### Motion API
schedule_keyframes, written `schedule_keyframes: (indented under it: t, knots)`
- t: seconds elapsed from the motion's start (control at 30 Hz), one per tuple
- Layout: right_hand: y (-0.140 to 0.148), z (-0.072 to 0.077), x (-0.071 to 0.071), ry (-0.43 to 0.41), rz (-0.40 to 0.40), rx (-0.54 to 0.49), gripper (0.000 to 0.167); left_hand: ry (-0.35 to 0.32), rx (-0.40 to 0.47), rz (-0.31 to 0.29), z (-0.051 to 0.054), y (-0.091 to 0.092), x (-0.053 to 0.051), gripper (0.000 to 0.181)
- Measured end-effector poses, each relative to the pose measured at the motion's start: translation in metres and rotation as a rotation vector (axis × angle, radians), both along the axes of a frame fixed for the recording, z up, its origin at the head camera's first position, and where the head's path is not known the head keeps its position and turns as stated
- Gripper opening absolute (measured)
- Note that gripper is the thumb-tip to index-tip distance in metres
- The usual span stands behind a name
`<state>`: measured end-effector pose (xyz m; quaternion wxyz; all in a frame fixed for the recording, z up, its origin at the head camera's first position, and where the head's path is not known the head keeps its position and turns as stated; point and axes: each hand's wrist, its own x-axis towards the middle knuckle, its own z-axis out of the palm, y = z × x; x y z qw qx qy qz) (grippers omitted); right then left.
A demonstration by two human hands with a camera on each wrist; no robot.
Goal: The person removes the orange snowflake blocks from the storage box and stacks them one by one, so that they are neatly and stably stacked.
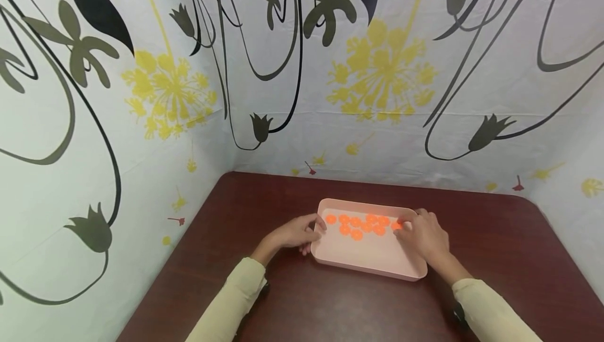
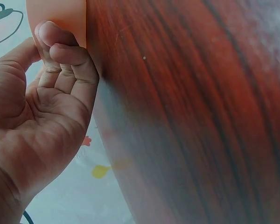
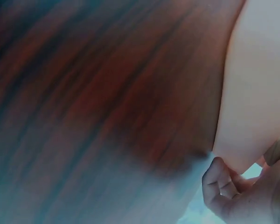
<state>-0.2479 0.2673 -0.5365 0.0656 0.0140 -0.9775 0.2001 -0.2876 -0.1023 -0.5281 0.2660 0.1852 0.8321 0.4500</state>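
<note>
reference item: the tray (image 1: 363, 259), on the tabletop (image 1: 377, 310). the round pieces (image 1: 367, 226) lie in the tray, spread across its far half; one of them sits near the tray's right end, beside the right-hand fingertips. the left hand (image 1: 293, 232) is at the tray's left end, the right hand (image 1: 424, 233) at its right end. the wall sheet (image 1: 311, 137) stands behind the tray and to its left.
</note>
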Motion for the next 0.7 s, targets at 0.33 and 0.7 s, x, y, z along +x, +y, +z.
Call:
schedule_keyframes:
  t: [0.33,0.7]
  knots:
    - [-0.001,-0.004,-0.007,0.014,0.003,0.032,0.027,0.022,-0.007,-0.007,-0.002,-0.002,0.001,0.028]
    - [0.005,0.007,-0.003,0.086,0.041,-0.010,0.034,0.013,-0.016,0.006,0.000,0.000,0.001,0.026]
